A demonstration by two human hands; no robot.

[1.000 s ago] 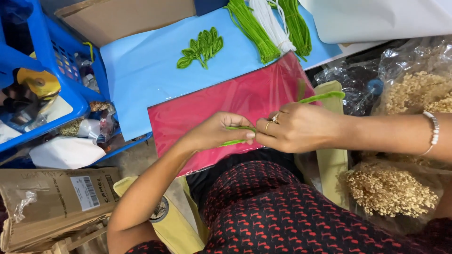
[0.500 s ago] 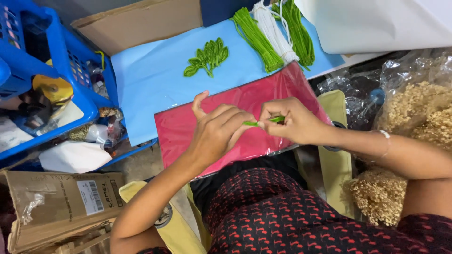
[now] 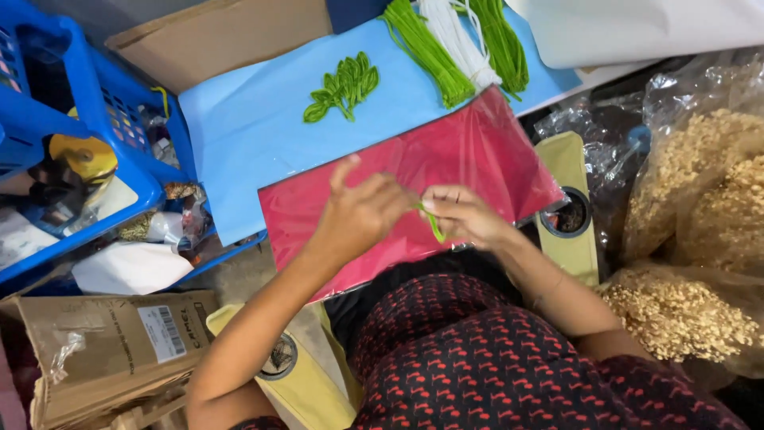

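Pinching a short green strip (image 3: 434, 225) between both hands, we see our left hand (image 3: 362, 215) and right hand (image 3: 464, 215) closed on it above the red sheet (image 3: 477, 151); its long axis runs down toward our lap.

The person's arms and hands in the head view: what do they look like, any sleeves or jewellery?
Both arms are bare up to the elbow and beyond, with no sleeves in view. The left hand and right hand wear no gloves. No ring, bracelet or watch can be made out at this moment. The garment below them is dark fabric with a small red pattern.
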